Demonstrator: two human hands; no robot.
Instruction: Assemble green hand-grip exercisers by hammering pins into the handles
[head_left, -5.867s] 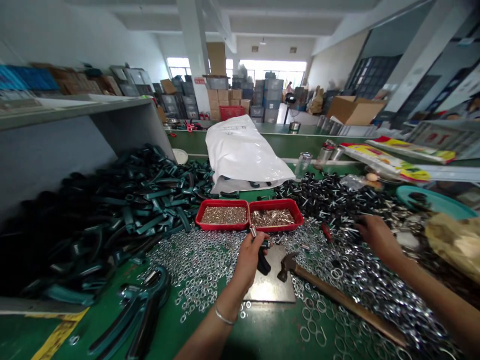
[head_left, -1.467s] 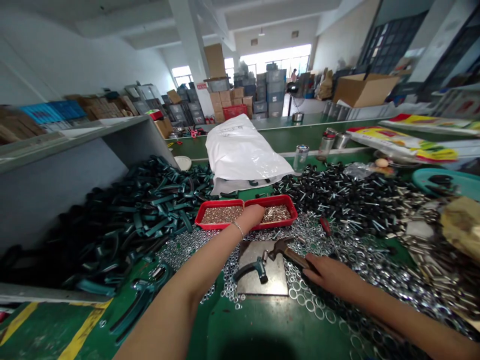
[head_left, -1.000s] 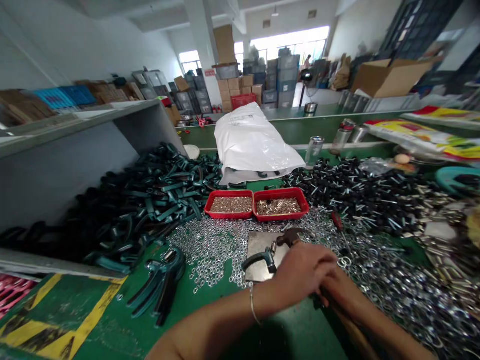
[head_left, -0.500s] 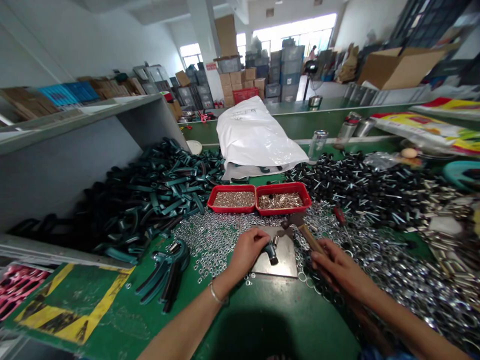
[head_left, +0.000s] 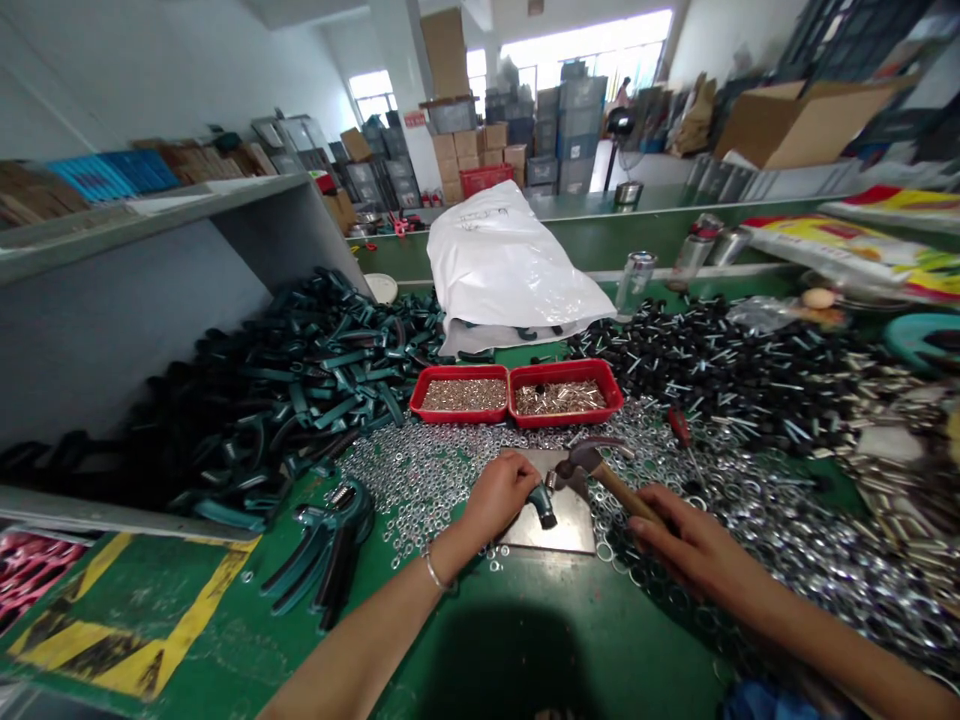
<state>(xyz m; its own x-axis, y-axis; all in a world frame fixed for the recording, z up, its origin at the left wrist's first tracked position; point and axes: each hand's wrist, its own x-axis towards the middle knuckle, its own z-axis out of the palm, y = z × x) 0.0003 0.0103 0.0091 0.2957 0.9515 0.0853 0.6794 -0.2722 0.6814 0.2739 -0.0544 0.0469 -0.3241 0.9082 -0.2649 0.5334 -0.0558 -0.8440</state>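
On a flat metal plate (head_left: 566,530), my left hand (head_left: 501,494) pinches a teal tool handle (head_left: 543,508) with a dark tip. A small shiny metal piece (head_left: 551,481) sits at its upper edge. The wooden shaft of a hammer (head_left: 616,488) is wrapped in my right hand (head_left: 679,535). Its dark head is down at the small metal piece; whether they touch I cannot tell. Left of my left hand lie several teal-and-black spring-handled tools (head_left: 324,550), resembling pruning shears.
Two red trays (head_left: 517,413) of small metal parts stand beyond the plate. Loose metal rings (head_left: 420,480) surround it. Teal handles (head_left: 330,350) pile up left, black-headed bolts (head_left: 697,355) right. A white sack (head_left: 510,265) stands behind; a red-handled screwdriver (head_left: 679,428) lies right.
The hammer head has come down and slightly left, onto or close by the small metal piece. My left hand keeps its pinch on the handle. The view has shifted slightly.
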